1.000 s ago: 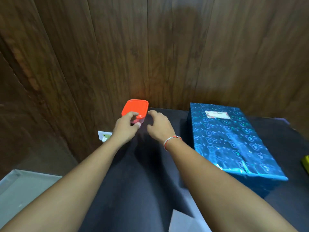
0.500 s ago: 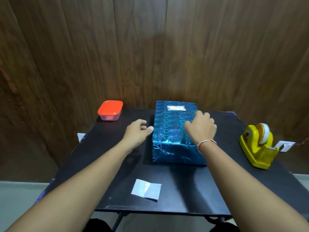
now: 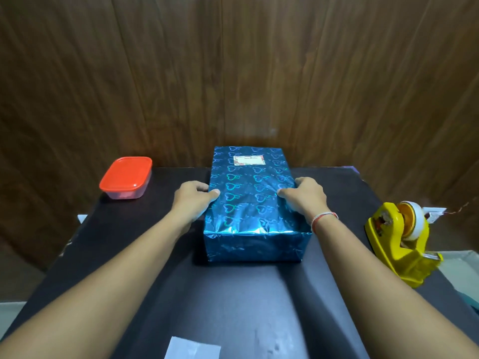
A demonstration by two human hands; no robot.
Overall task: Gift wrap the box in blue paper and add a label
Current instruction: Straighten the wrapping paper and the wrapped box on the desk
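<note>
Tub (image 3: pixel 126 178) with red lid near far left corner of tabletop (image 3: pixel 233 301). Left hand (image 3: pixel 193 200) and right hand (image 3: pixel 304 196) gripping sides of blue wrapped box (image 3: pixel 252 203), mid-tabletop toward far edge. Glossy, creased paper, label (image 3: pixel 248 160) on top; could slip or tear if squeezed. Yellow tape dispenser (image 3: pixel 403 242) at right edge.

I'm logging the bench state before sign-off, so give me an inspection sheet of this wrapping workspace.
Surface: black tabletop, matte.
Job's things: rectangular box in shiny blue heart-patterned paper, flat at centre; white label at its far end.
Clutter: red-lidded clear plastic container far left; yellow tape dispenser at right; white paper slip on near edge.
Grippers: left hand and right hand grip the box's sides.
Cables: nothing seen.
Surroundings: brown wood-panel wall behind.
</note>
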